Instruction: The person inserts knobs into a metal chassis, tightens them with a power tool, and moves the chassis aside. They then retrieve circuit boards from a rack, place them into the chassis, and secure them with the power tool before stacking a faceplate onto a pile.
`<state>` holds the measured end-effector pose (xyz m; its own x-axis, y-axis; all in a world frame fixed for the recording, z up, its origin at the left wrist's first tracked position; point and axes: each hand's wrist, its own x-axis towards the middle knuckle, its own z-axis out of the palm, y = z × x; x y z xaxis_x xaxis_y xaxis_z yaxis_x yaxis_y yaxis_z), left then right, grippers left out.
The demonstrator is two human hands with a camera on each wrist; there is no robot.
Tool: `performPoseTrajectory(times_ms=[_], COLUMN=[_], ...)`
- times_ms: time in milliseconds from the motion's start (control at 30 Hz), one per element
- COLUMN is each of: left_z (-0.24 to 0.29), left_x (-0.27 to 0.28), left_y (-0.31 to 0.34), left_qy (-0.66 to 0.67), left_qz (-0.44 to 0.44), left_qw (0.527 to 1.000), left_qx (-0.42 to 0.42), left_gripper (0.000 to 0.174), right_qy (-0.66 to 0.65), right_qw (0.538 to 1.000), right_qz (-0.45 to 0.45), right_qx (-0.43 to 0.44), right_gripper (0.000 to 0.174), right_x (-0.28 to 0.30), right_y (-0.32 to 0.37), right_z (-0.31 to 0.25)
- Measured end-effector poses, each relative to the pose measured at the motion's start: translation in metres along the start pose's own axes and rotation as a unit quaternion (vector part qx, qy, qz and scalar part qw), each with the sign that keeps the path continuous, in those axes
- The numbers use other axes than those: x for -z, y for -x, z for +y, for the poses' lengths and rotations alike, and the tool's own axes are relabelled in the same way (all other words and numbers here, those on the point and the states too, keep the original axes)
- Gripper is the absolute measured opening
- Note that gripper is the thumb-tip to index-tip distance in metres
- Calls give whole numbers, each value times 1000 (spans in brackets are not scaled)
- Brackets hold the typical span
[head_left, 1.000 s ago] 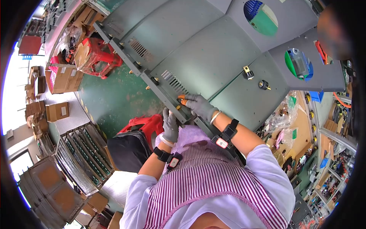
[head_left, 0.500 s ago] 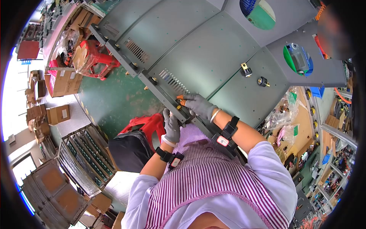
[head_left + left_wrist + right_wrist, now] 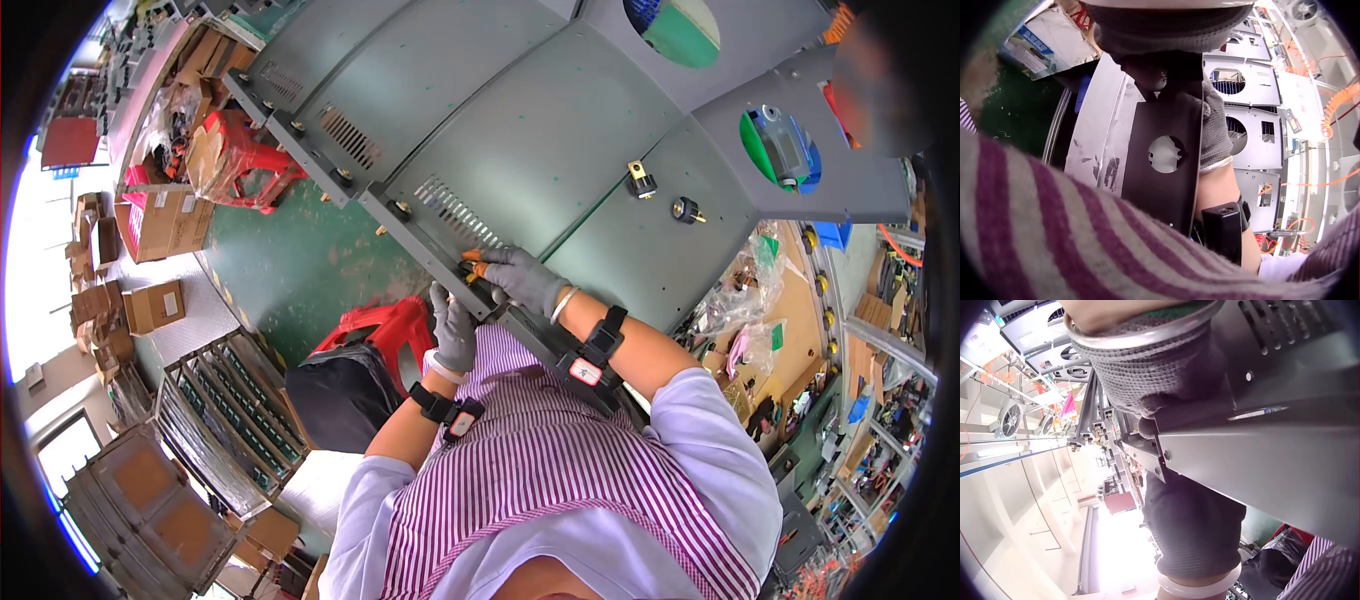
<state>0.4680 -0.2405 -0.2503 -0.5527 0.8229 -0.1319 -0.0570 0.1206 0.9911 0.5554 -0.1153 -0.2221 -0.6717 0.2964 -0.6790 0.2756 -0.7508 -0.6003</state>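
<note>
At the near edge of the grey sheet-metal panel (image 3: pixel 560 150), the gloved right hand (image 3: pixel 525 278) pinches a small black-and-brass fitting (image 3: pixel 468 278); beside that edge, the gloved left hand's (image 3: pixel 455 335) grip I cannot tell.

Two fittings (image 3: pixel 642 184) on the panel (image 3: pixel 540 130), right of the hands (image 3: pixel 527 280).

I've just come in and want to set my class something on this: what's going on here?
A person in a striped apron works at the edge flange of a grey metal panel. The gloved right hand has its fingertips at a small fitting on the flange's inner side; the gloved left hand is at the outer side. Two black-and-brass pieces lie apart on the panel.
</note>
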Motion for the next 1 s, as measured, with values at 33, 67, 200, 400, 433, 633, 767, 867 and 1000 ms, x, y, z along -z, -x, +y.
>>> performPoseTrajectory(times_ms=[33,67,200,400,433,633,767,867,1000], left_z=[2,3,11,20,17,20,25,25,29], left_x=[1,3,12,14,15,10,7,7,9], left_y=[-1,-2,-4,-3,-3,-3,-4,-4,-5], left_qy=[21,42,173,82,75,102,105,101,82], left_qz=[-19,-38,-53,-44,-39,-29,-24,-23,-34], left_qw=[1000,998,967,977,979,979,977,978,980], left_qx=[8,16,181,191,188,175,184,180,179], left_gripper=[41,42,46,48,48,45,44,42,42], right_qy=[-7,-13,26,147,174,208,162,189,417], right_qw=[1000,1000,999,987,982,975,983,975,896], right_qz=[3,5,-17,-31,-35,9,7,-11,0], right_qx=[-1,-2,25,63,59,82,90,115,151], right_gripper=[31,31,34,38,39,37,32,32,34], right_x=[-1,-1,3,2,4,2,-7,1,9], right_y=[-1,-1,-2,0,0,-9,3,-6,-2], right_z=[0,0,6,-3,-7,0,-6,4,-12])
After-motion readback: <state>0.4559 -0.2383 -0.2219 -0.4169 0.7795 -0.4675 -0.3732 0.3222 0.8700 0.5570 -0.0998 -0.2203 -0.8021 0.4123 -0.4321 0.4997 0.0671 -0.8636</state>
